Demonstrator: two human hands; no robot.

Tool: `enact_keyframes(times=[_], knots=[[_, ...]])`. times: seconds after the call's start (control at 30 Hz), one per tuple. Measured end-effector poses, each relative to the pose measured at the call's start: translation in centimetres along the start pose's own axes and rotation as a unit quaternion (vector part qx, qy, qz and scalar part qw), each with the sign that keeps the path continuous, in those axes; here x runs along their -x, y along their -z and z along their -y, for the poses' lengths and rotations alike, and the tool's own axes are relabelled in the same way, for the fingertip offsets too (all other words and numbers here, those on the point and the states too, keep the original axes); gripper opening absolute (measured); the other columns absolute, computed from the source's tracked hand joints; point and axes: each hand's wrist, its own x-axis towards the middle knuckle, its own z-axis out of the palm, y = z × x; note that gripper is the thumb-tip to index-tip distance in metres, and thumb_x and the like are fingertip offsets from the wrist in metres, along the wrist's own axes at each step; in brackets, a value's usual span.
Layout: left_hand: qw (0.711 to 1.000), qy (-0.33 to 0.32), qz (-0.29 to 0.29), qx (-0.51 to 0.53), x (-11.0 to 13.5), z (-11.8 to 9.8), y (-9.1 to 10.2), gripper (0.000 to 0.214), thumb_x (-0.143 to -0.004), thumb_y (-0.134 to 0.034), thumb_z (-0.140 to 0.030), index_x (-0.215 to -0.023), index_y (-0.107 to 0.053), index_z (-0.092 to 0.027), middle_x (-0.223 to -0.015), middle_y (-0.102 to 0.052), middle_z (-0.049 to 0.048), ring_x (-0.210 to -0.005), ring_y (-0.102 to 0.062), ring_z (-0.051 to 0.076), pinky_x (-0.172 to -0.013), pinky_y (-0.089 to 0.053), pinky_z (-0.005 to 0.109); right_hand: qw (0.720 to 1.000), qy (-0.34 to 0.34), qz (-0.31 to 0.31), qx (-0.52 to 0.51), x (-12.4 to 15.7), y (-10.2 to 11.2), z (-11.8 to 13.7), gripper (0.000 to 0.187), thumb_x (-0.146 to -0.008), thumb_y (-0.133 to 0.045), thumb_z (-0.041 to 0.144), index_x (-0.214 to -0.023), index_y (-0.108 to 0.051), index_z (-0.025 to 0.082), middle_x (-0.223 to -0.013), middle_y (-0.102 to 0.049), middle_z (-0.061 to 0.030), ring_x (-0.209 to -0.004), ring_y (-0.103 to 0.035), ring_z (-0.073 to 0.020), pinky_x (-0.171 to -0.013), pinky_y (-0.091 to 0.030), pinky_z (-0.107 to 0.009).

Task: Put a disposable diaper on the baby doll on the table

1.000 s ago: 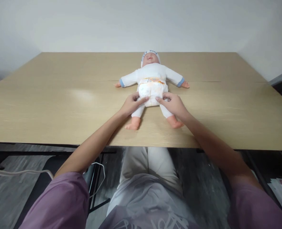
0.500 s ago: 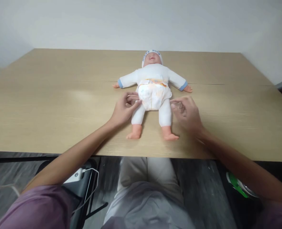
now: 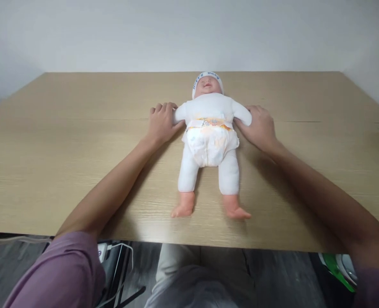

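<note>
White doll (image 3: 210, 108): lengthwise, head toward far edge of desk (image 3: 80, 145)
Left hand (image 3: 162, 123), right hand (image 3: 259, 127): grasping its arms, doll between

Doll's cap (image 3: 208, 74): was white, lettered in blue.
Doll's body fabric (image 3: 212, 105): was plain white.
Diaper (image 3: 208, 147): was white, with an orange-printed waistband and pale blue and peach patches.
Doll's feet (image 3: 184, 204): were orange-pink.
Tabletop (image 3: 80, 167): was light tan, with fine wood-grain streaks.
Wall (image 3: 176, 34): was pale grey.
Left sleeve (image 3: 59, 273): was dusty mauve.
Trousers (image 3: 176, 259): were beige.
Floor (image 3: 279, 273): was dark grey, faintly streaked.
</note>
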Motion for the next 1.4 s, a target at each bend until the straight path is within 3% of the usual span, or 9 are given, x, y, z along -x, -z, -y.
enact_keyframes(times=[0.13,0.23,0.5,0.63,0.77,0.9,1.13,1.27,1.4], knots=[[0.996,0.084,0.027,0.032,1.5,-4.2,1.4,0.053,-0.072,-0.096,-0.044,-0.102,-0.057,-0.023,-0.092,-0.063,0.0099,-0.117,-0.058,0.042,-0.108,-0.044,0.048,0.998,-0.045,-0.001,-0.037,0.4,1.9,1.9,0.045,-0.105,-0.061,0.057,-0.12,-0.076,0.018,-0.119,-0.076,-0.0207,-0.113,-0.067,-0.0384,-0.103,-0.054,-0.052],[0.988,0.127,0.06,0.058,6.5,-9.3,4.1,0.056,-0.075,-0.096,-0.046,-0.103,-0.053,-0.024,-0.089,-0.063,0.0064,-0.105,-0.062,0.036,-0.092,-0.046,0.04,0.994,-0.067,0.037,-0.078,2.8,5.8,3.0,0.035,-0.101,-0.064,0.044,-0.122,-0.077,0.019,-0.122,-0.079,-0.0181,-0.109,-0.069,-0.0351,-0.099,-0.053,-0.048],[0.974,0.192,0.106,0.058,32.3,-22.9,8.4,0.055,-0.087,-0.077,-0.06,-0.123,-0.048,-0.028,-0.102,-0.07,0.0073,-0.087,-0.069,0.031,-0.074,-0.052,0.044,0.965,0.004,0.152,-0.215,17.5,18.3,5.9,0.041,-0.09,-0.07,0.038,-0.129,-0.079,0.028,-0.125,-0.08,-0.0114,-0.113,-0.073,-0.0377,-0.099,-0.059,-0.05],[0.976,0.146,0.153,0.05,44.9,-25.3,8.6,0.039,-0.088,-0.073,-0.054,-0.112,-0.057,-0.028,-0.105,-0.074,0.014,-0.086,-0.071,0.035,-0.075,-0.057,0.052,0.952,0.035,0.191,-0.236,26.2,22.1,9.1,0.044,-0.09,-0.072,0.032,-0.134,-0.078,0.032,-0.127,-0.08,-0.0067,-0.118,-0.073,-0.0374,-0.105,-0.057,-0.052],[0.963,0.149,0.217,0.053,53.0,-25.3,9.1,0.029,-0.087,-0.072,-0.044,-0.109,-0.06,-0.028,-0.101,-0.075,0.0124,-0.09,-0.074,0.037,-0.075,-0.059,0.051,0.93,0.049,0.272,-0.244,32.9,21.6,10.9,0.043,-0.099,-0.072,0.037,-0.142,-0.076,0.035,-0.137,-0.077,-0.0073,-0.129,-0.068,-0.0362,-0.114,-0.054,-0.051],[0.931,0.224,0.278,0.07,55.5,-24.4,9.1,0.035,-0.09,-0.07,-0.041,-0.118,-0.052,-0.027,-0.112,-0.076,0.0098,-0.094,-0.076,0.035,-0.081,-0.058,0.048,0.921,0.048,0.319,-0.219,36.3,16.6,10.6,0.046,-0.101,-0.07,0.033,-0.146,-0.075,0.031,-0.138,-0.076,-0.0097,-0.13,-0.065,-0.0341,-0.117,-0.052,-0.05],[0.893,0.299,0.322,0.097,54.0,-22.8,8.1,0.041,-0.101,-0.063,-0.056,-0.116,-0.039,-0.026,-0.113,-0.076,0.0086,-0.098,-0.076,0.033,-0.087,-0.054,0.043,0.895,-0.005,0.417,-0.155,37.3,7.4,9.3,0.047,-0.094,-0.074,0.018,-0.141,-0.079,0.024,-0.139,-0.078,-0.0106,-0.135,-0.069,-0.0308,-0.119,-0.052,-0.041],[0.882,0.316,0.335,0.099,53.8,-22.4,7.8,0.043,-0.102,-0.06,-0.061,-0.113,-0.037,-0.027,-0.11,-0.076,0.0087,-0.098,-0.076,0.034,-0.086,-0.053,0.043,0.897,-0.02,0.418,-0.141,37.6,6.5,8.9,0.042,-0.095,-0.078,0.024,-0.137,-0.08,0.025,-0.145,-0.075,-0.0125,-0.139,-0.067,-0.0333,-0.123,-0.05,-0.047],[0.885,0.316,0.328,0.098,53.8,-22.4,7.7,0.047,-0.1,-0.062,-0.065,-0.113,-0.038,-0.026,-0.108,-0.077,0.0093,-0.096,-0.077,0.035,-0.086,-0.054,0.043,0.901,-0.002,0.37,-0.227,37.0,8.2,10.2,0.027,-0.105,-0.066,0.026,-0.128,-0.08,0.022,-0.139,-0.077,-0.0124,-0.126,-0.072,-0.0264,-0.116,-0.053,-0.044]])
